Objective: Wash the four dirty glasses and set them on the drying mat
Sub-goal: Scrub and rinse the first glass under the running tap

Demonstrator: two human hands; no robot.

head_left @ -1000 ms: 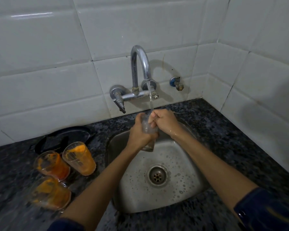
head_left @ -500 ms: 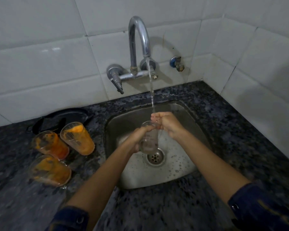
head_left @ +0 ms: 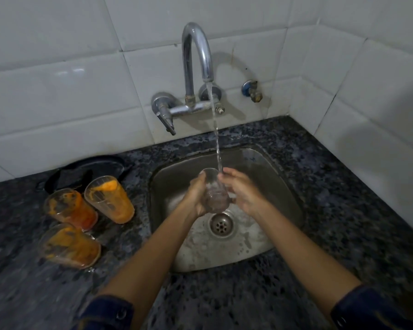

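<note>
Head view: one wide look down at a sink set in a dark counter.
Glass in hand: a clear glass is held over the steel sink, above the drain, tilted with its mouth up and far, so the stream likely rinses the inside.
Left hand: the left hand wraps the glass body from the left, fingers curled round it, probably to steady it.
Right hand: the right hand lies against the glass's right side, fingers loosely bent toward the rim; whether it grips or only rubs cannot be told.
Water: the tap runs, its stream meeting the rim and the right fingertips.
Waiting glasses: three dirty glasses smeared orange stand upright and close together, left of the sink, within easy reach.
Progress: first glass under rinse, judging by the three still soiled.
Surface: speckled dark stone counter; a black dish sits behind the glasses.
Room: white tiled walls meet in a corner at far right; no drying mat is in sight.
</note>
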